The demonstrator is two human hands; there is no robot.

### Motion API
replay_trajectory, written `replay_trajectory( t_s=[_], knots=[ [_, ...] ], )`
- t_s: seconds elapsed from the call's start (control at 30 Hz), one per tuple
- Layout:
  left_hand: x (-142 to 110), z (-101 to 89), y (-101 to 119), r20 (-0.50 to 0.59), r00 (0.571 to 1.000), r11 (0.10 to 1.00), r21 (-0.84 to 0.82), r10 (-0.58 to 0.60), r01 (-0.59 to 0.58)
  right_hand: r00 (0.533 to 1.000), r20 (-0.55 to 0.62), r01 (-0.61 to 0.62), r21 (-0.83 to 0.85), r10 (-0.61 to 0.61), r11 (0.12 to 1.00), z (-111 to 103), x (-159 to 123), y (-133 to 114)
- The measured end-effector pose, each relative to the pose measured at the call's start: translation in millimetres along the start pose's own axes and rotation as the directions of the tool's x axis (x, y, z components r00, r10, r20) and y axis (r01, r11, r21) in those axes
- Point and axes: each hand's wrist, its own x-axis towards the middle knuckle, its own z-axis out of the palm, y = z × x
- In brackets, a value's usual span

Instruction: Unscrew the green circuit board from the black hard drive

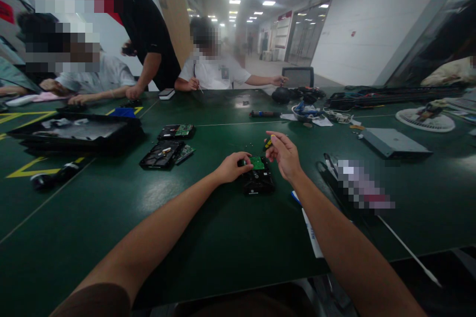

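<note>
Currently the left hand [236,166] is clamped on the left edge of a hard drive [258,182] on the near bench [223,237], while the right hand [284,157] (index finger extended) grips a yellow-and-black tool [268,143] near its far right corner

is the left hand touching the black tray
No, the left hand is at the hard drive, well apart from the black tray.

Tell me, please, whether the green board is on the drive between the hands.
On: the green board lies against the drive, left hand at its edge; whether fastened, cannot tell.
</note>
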Motion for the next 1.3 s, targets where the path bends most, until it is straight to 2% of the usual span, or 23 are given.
replay_trajectory(
  t_s=[0.13,0.4,0.67,0.9,1.17,1.3],
  knots=[
    [-0.2,-0.9,2.6,-0.003,1.000,1.000,0.001,0.000,0.000,1.000,-0.003,0.010,-0.022,-0.010,1.000,0.6,-0.1,0.3],
    [-0.3,-0.7,3.6,-0.002,1.000,1.000,-0.003,0.012,-0.012,1.000,0.016,-0.002,0.074,0.001,0.997,-0.7,-0.6,-0.1],
    [-0.7,-0.8,2.2,-0.007,1.000,1.000,-0.010,0.015,-0.015,1.000,-0.016,0.019,-0.001,-0.019,1.000,-0.1,0.6,-0.1],
    [-0.6,-0.2,0.9,-0.007,1.000,1.000,0.006,0.028,-0.028,1.000,0.012,0.004,0.095,-0.006,0.995,0.4,-1.3,0.2],
    [-1.1,-1.1,-0.1,-0.003,1.000,1.000,-0.003,0.025,-0.025,1.000,-0.023,0.004,0.002,-0.004,1.000,0.3,0.2,0.8],
    [-1.4,-1.9,1.3,-0.005,1.000,1.000,0.003,0.019,-0.019,0.999,-0.037,0.020,0.019,-0.019,1.000,2.7,-1.0,0.6]
  ],
)
